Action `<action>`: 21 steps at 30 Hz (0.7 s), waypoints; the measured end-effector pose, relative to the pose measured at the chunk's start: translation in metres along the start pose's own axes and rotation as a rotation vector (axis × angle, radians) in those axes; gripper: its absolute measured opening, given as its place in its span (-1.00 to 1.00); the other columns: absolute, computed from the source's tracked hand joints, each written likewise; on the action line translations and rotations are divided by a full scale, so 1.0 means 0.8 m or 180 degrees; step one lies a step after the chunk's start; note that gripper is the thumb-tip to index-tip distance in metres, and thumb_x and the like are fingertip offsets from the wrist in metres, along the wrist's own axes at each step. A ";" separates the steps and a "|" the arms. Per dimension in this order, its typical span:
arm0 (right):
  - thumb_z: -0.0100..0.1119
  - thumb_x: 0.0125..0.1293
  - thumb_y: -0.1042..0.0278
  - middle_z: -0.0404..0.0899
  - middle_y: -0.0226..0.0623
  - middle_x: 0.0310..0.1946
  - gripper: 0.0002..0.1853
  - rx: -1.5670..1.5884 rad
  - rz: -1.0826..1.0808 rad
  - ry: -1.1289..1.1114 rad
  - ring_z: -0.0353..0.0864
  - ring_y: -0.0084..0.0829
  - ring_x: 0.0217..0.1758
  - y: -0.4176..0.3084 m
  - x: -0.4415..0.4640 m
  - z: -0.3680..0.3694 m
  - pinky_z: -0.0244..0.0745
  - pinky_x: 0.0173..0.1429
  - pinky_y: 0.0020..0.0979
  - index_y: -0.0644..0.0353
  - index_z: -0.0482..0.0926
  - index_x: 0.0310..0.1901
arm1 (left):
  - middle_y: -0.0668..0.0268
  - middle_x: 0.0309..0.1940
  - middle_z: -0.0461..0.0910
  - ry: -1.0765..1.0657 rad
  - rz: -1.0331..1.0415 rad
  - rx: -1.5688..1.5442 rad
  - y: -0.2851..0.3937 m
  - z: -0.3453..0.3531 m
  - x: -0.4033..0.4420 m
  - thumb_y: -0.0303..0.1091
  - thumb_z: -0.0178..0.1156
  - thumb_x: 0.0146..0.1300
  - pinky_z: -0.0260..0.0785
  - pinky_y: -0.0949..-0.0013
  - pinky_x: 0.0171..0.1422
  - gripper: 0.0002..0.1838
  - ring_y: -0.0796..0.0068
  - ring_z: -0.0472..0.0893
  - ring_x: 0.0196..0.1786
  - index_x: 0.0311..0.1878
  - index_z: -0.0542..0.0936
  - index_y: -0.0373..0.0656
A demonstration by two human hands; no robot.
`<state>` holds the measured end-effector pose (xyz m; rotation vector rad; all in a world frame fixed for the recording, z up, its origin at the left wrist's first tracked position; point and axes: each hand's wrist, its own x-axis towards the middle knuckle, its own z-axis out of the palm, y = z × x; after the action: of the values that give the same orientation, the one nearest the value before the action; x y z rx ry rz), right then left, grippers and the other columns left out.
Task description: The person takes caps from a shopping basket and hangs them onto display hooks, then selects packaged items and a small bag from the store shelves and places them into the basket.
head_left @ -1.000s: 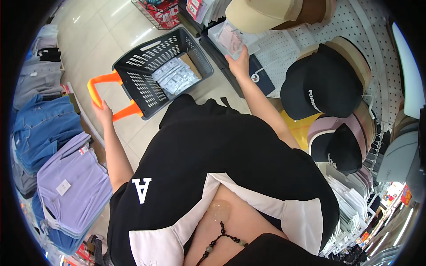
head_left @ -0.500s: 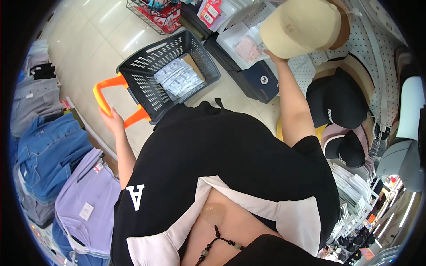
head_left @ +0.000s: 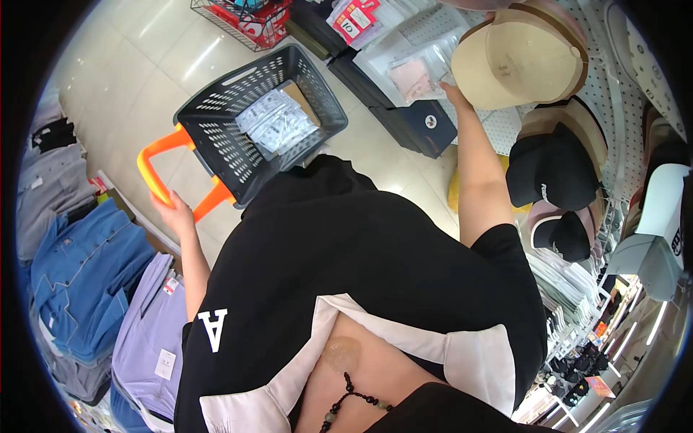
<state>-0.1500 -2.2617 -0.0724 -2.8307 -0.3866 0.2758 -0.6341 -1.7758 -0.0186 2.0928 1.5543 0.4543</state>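
Note:
My left hand (head_left: 172, 209) is closed round the orange handle (head_left: 153, 167) of a dark grey, perforated shopping basket (head_left: 189, 115). Inside the basket lie clear-wrapped, pale patterned packs (head_left: 278, 121) and a brown piece of cardboard (head_left: 303, 103). On the other side, my right hand (head_left: 455, 95) is beside the lower left edge of a beige baseball cap (head_left: 505, 61) on the rack. Its fingertips are close to a clear plastic packet (head_left: 434, 68) with something pink (head_left: 413, 79) inside. The fingers are small and partly hidden, so I cannot make out a grip.
Black caps (head_left: 552, 169) hang below the beige one on a white perforated panel (head_left: 494, 126). A dark blue box (head_left: 422, 128) stands under the packets. Left, blue shirts (head_left: 86, 281) and a lilac top (head_left: 151, 325) are on display. A wire basket (head_left: 242, 22) stands on the tiled floor.
The beige cap has shifted right and slightly down, sitting nearer the rack. My right hand shows more clearly beside the packet. The basket has slid slightly left in view, with my left hand still gripping it.

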 end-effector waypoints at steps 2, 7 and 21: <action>0.24 0.03 0.12 0.39 -0.14 0.10 -0.43 -0.0096 0.0156 0.0008 0.30 -0.13 0.20 0.014 -0.012 -0.001 0.18 0.25 -0.22 0.14 0.41 0.10 | -0.06 -0.14 0.50 -0.0032 0.0058 0.0109 0.008 0.008 -0.013 -0.36 0.07 0.21 0.38 0.18 -0.11 -0.44 0.03 0.55 -0.19 0.27 0.16 -0.17; 0.20 0.07 0.12 0.38 -0.18 0.12 -0.45 -0.0105 0.0631 0.0342 0.30 -0.16 0.21 -0.010 -0.022 0.003 0.19 0.25 -0.22 0.07 0.40 0.13 | -0.08 -0.14 0.50 0.0042 0.0093 0.0284 0.010 0.008 -0.013 -0.35 0.07 0.20 0.37 0.15 -0.07 -0.44 -0.04 0.54 -0.14 0.26 0.16 -0.17; 0.05 0.18 0.11 0.45 -0.13 0.01 -0.60 -0.0633 0.0845 0.1357 0.38 -0.04 0.11 -0.014 -0.069 0.045 0.23 0.16 -0.05 0.10 0.47 0.01 | -0.05 -0.04 0.48 0.0427 0.0508 0.0490 0.018 0.025 -0.020 -0.30 0.09 0.18 0.35 0.15 0.02 -0.47 -0.04 0.50 -0.02 0.22 0.23 -0.16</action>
<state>-0.2125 -2.2585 -0.0949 -3.0227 0.0569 -0.3333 -0.6165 -1.7980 -0.0269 2.3591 1.5455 0.5575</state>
